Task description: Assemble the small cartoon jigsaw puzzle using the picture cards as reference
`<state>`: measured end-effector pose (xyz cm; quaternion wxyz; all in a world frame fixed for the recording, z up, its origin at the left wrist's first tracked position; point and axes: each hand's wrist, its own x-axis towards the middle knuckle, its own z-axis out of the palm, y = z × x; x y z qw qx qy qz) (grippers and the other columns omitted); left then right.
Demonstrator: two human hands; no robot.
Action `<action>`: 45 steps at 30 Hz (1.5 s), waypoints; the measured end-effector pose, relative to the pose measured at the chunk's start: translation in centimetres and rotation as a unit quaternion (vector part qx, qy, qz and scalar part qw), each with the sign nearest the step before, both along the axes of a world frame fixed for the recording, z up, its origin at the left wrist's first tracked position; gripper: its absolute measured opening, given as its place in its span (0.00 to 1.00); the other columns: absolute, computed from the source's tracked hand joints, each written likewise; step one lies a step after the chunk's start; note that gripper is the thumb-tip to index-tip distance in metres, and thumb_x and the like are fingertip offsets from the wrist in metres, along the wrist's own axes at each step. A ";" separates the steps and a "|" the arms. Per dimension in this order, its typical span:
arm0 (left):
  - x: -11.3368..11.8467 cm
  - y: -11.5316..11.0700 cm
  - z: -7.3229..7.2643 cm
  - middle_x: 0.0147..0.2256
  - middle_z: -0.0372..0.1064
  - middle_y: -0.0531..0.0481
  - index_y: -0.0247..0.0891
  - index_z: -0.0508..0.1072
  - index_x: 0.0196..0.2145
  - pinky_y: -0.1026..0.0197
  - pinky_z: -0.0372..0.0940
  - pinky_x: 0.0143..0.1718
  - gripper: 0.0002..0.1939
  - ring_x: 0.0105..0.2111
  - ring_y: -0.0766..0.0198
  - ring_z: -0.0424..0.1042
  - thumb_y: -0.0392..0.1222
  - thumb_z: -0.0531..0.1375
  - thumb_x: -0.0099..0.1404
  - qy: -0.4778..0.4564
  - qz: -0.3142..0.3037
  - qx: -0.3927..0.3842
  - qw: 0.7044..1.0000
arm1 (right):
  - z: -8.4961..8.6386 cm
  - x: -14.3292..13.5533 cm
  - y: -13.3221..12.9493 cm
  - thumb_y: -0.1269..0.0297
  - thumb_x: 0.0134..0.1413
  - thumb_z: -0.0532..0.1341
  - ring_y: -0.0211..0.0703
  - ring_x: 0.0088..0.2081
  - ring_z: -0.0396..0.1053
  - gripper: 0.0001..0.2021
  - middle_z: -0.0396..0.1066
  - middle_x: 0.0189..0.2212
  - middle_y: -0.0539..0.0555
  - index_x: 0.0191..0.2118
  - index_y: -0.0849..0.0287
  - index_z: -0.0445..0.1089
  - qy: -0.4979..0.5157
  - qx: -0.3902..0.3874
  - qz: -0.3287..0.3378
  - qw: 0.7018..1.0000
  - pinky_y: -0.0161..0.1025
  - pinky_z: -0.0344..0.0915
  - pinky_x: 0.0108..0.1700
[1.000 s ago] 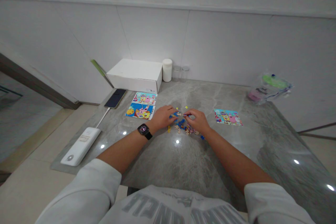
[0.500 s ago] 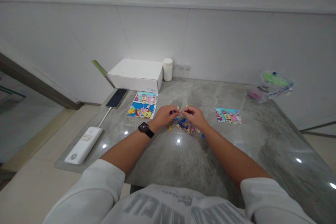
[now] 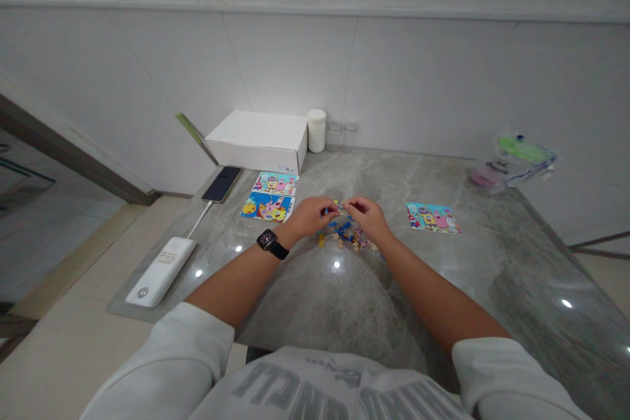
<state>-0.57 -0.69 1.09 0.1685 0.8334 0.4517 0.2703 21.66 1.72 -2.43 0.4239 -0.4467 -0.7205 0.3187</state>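
Note:
Loose jigsaw puzzle pieces, blue, yellow, pink and tan, lie in a small heap on the grey marbled table. Just beyond the heap, my left hand is closed in a pinch, a black watch on its wrist. Facing it, my right hand pinches too, its fingertips very close to the left ones. A small pale puzzle piece shows between the fingertips of both hands. The fingers partly cover it and some pieces behind.
Two cartoon picture cards lie left of my hands, another cartoon card to the right. A phone is cabled to a white power bank. Behind stand a white box, a white bottle and clear glasses. A plastic bag sits far right.
The view has shifted slightly, so everything sits a little further right. My fingertips have moved a little, still meeting at the small piece above the heap.

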 end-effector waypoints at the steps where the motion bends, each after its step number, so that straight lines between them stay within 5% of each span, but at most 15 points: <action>1: -0.1 0.0 -0.1 0.39 0.79 0.48 0.40 0.80 0.41 0.59 0.66 0.43 0.08 0.39 0.60 0.75 0.44 0.61 0.73 0.024 0.028 0.014 0.999 | -0.2 0.3 0.4 0.57 0.64 0.62 0.45 0.35 0.75 0.11 0.79 0.33 0.53 0.38 0.56 0.79 -0.038 0.010 -0.011 0.999 0.41 0.71 0.40; 5: -0.6 0.7 -0.7 0.40 0.79 0.44 0.39 0.79 0.40 0.55 0.67 0.46 0.08 0.43 0.54 0.75 0.41 0.59 0.74 0.155 0.129 0.041 0.979 | -0.6 1.3 2.2 0.65 0.65 0.63 0.50 0.42 0.74 0.08 0.80 0.39 0.59 0.38 0.56 0.81 -0.269 0.110 -0.048 0.956 0.45 0.68 0.48; 11: -1.2 2.0 -1.4 0.40 0.77 0.37 0.35 0.80 0.40 0.55 0.67 0.42 0.12 0.43 0.51 0.75 0.33 0.56 0.73 0.246 0.132 0.025 0.960 | 0.3 1.4 3.5 0.72 0.63 0.63 0.56 0.45 0.74 0.09 0.79 0.39 0.65 0.38 0.57 0.82 -0.436 0.127 -0.014 0.891 0.48 0.63 0.49; 15: -2.0 0.5 -0.9 0.45 0.76 0.37 0.35 0.80 0.44 0.53 0.69 0.45 0.12 0.45 0.50 0.75 0.35 0.56 0.73 0.242 0.119 0.034 0.962 | 1.3 1.8 1.8 0.70 0.65 0.63 0.56 0.47 0.74 0.11 0.79 0.43 0.64 0.47 0.56 0.83 -0.431 0.128 0.009 0.893 0.48 0.63 0.52; 19: -2.4 -3.0 -1.0 0.47 0.77 0.44 0.41 0.79 0.49 0.56 0.69 0.52 0.11 0.48 0.54 0.75 0.45 0.63 0.72 0.175 0.008 -0.005 0.985 | 1.6 1.3 -1.5 0.60 0.68 0.63 0.52 0.51 0.73 0.15 0.79 0.50 0.59 0.56 0.52 0.79 -0.429 0.110 0.123 0.888 0.45 0.64 0.54; 25: -1.6 -6.3 -2.3 0.47 0.77 0.44 0.42 0.78 0.47 0.56 0.69 0.50 0.10 0.48 0.54 0.76 0.46 0.64 0.70 0.179 0.011 -0.050 0.982 | 1.1 -0.9 -3.2 0.61 0.67 0.65 0.51 0.51 0.74 0.09 0.79 0.46 0.57 0.46 0.54 0.81 -0.427 0.094 0.166 0.884 0.44 0.64 0.55; 30: -2.3 -6.6 -2.6 0.49 0.78 0.44 0.41 0.77 0.54 0.56 0.69 0.53 0.15 0.49 0.54 0.76 0.39 0.62 0.70 0.173 0.020 -0.063 0.983 | 1.9 -1.5 -2.2 0.66 0.66 0.63 0.49 0.52 0.73 0.08 0.78 0.48 0.58 0.45 0.55 0.80 -0.419 0.069 0.103 0.899 0.41 0.64 0.54; 35: -3.1 -7.1 -2.8 0.52 0.78 0.42 0.39 0.75 0.58 0.56 0.67 0.56 0.20 0.51 0.55 0.76 0.32 0.56 0.71 0.159 0.051 -0.061 0.984 | 2.5 -2.0 -3.0 0.66 0.67 0.60 0.54 0.54 0.72 0.12 0.78 0.50 0.60 0.50 0.54 0.80 -0.480 0.078 0.104 0.868 0.45 0.63 0.53; 41: -2.7 -6.5 -2.3 0.44 0.78 0.41 0.36 0.79 0.44 0.58 0.68 0.46 0.10 0.43 0.55 0.76 0.42 0.64 0.67 0.187 0.105 -0.117 0.970 | 2.5 -2.1 -5.2 0.61 0.68 0.61 0.55 0.55 0.71 0.14 0.78 0.52 0.60 0.53 0.53 0.80 -0.458 0.088 0.117 0.877 0.49 0.62 0.58; 45: -2.5 -5.5 -2.2 0.37 0.78 0.44 0.36 0.79 0.36 0.59 0.66 0.41 0.05 0.38 0.56 0.75 0.40 0.66 0.65 0.187 0.090 -0.146 0.967 | 2.1 -2.5 -6.0 0.58 0.67 0.63 0.55 0.55 0.71 0.13 0.78 0.50 0.59 0.52 0.52 0.81 -0.452 0.079 0.140 0.877 0.48 0.62 0.58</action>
